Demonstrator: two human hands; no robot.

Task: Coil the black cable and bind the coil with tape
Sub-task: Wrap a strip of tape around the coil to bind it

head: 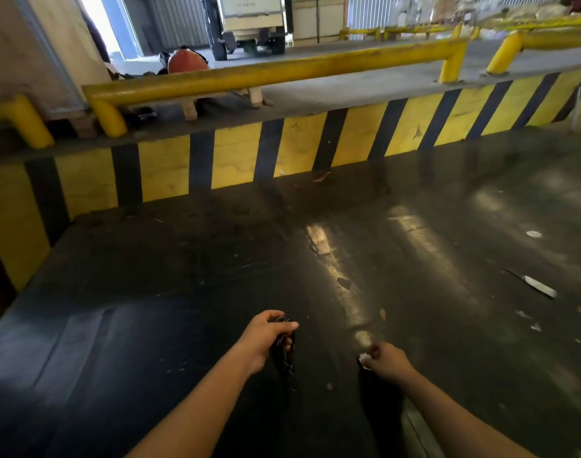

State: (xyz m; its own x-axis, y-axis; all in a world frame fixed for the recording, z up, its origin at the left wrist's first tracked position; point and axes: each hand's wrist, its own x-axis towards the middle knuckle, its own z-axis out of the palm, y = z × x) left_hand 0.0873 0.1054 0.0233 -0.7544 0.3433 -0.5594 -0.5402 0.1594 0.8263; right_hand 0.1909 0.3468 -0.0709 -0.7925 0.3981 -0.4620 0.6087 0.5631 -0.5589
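From the head camera, the left hand (266, 338) is clamped around the bundled black cable (284, 353), loops hanging below the fist over the dark glossy floor (183, 292). The right hand (386, 361) pinches something small and white (365, 360), fingers curled tight; I can't make out if it is tape. Wide open floor ahead and on both sides. A knife-like blade (535, 285) lies well off right. Yellow-and-black striped curb (299, 150) bounds the far edge, yellow rail (272, 71) above, a forklift (249, 24) beyond.
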